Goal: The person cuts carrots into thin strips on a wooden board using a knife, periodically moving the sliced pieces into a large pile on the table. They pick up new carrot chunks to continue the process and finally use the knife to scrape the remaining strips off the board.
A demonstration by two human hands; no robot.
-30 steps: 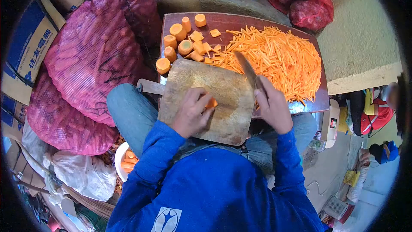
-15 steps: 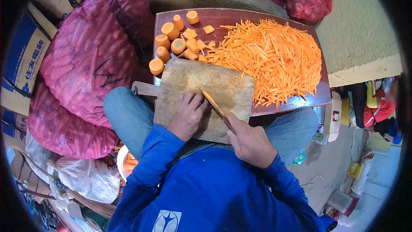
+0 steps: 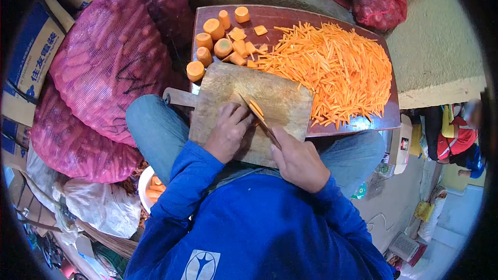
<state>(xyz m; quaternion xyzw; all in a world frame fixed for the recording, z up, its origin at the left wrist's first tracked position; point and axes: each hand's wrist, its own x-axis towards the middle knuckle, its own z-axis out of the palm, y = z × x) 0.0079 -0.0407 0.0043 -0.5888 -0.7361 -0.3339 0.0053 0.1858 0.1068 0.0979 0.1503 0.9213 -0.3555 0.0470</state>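
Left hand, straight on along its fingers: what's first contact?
Most likely the knife, its blade slanting across just ahead of the left hand; the gap is hard to judge from this one view. Cut carrot pieces lie right beyond the blade.

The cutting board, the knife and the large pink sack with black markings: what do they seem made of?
Cutting board: apparently wood, matte and worn, with brownish, uneven staining.
Knife: probably metal, judging by the thin, dark, dull blade; the right hand hides the handle's material.
Large pink sack: likely plastic netting, since fine mesh lines show over its contents.
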